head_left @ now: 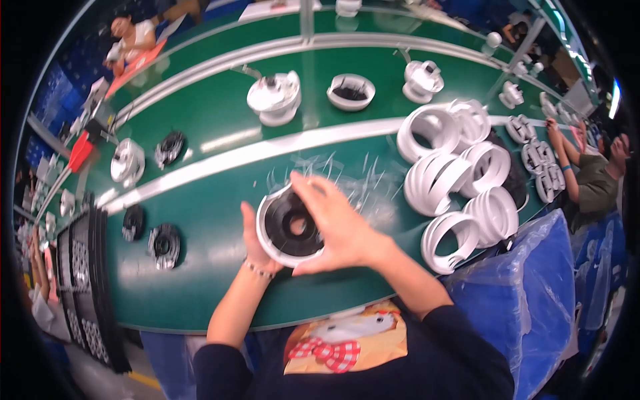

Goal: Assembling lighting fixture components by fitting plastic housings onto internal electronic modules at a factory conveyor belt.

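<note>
Between my hands, above the green bench, is a round white ring housing point(262, 235) with a black round insert point(280, 223) that has a hole in its middle. My left hand point(255, 243) supports it from the left and below, the thumb up along the side. From the right my right hand point(341, 225) closes over it, fingers on the upper rim and thumb at the lower edge. Part of the right rim is hidden by that hand. Just beyond lie thin clear plastic scraps point(377, 187). Two black round parts point(164, 246) point(133, 222) rest to the left.
Stacks of white rings point(437, 183) stand at the right, beside a blue plastic-lined bin point(513, 287). Black trays point(83, 280) are at the left edge. White housings point(275, 100) sit on the green belt point(220, 107) beyond a pale rail point(280, 143). Other people point(593, 170) work nearby.
</note>
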Demonstrator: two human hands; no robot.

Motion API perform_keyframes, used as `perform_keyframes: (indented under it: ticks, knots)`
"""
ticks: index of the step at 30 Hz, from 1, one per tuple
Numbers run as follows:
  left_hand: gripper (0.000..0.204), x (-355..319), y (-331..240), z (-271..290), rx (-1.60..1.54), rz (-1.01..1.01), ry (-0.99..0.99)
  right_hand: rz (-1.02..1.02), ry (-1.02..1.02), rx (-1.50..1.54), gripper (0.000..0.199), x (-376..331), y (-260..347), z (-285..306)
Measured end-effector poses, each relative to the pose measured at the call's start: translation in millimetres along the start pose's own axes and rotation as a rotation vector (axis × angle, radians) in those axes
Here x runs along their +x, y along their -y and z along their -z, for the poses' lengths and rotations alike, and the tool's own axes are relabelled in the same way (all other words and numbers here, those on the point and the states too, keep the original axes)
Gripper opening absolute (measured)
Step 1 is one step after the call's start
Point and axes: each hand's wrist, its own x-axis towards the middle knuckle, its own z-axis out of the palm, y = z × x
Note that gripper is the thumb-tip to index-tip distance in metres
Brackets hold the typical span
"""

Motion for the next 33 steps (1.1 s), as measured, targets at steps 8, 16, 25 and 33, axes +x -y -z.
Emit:
perform_keyframes:
  ticks: [8, 16, 25, 33]
  knots:
    - [0.060, 24, 4, -22, 0.285, -0.143, 0.008, -0.207, -0.455, -0.100, 0.106, -15, 6, -36]
    - [0.043, 90, -78, 29, 0.350, -0.182, -0.310, 0.116, -0.782, -0.200, 0.029, -110, 28, 44]
    - [0.024, 195, -202, 162, 0.652, -0.632, -0.431, -0.735, -0.892, -0.622, 0.016, -193, 10, 67]
    - [0.032, 213, -194, 146, 2.016, -1.000, -1.063, -0.796, -0.760, -0.425, 0.010, -178, -12, 37]
